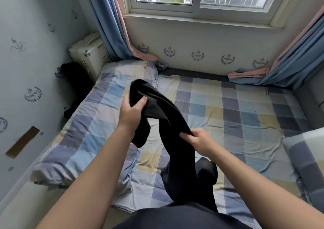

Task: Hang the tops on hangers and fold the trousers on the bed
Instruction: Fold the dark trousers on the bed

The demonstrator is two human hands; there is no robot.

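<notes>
One item only in progress: black trousers [168,121], gripped at the upper end by left hand [130,113] and pinched mid-length by right hand [201,140], draped unfolded over the bed [245,116]; no folded or hung garments visible, so judged early.

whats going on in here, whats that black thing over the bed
A person at the bed holds a black garment, probably trousers, in both hands. The left hand grips its upper end, raised over the checked sheet. The right hand pinches it lower down. The rest hangs at the bed's near edge. It is not yet laid flat or folded.
</notes>
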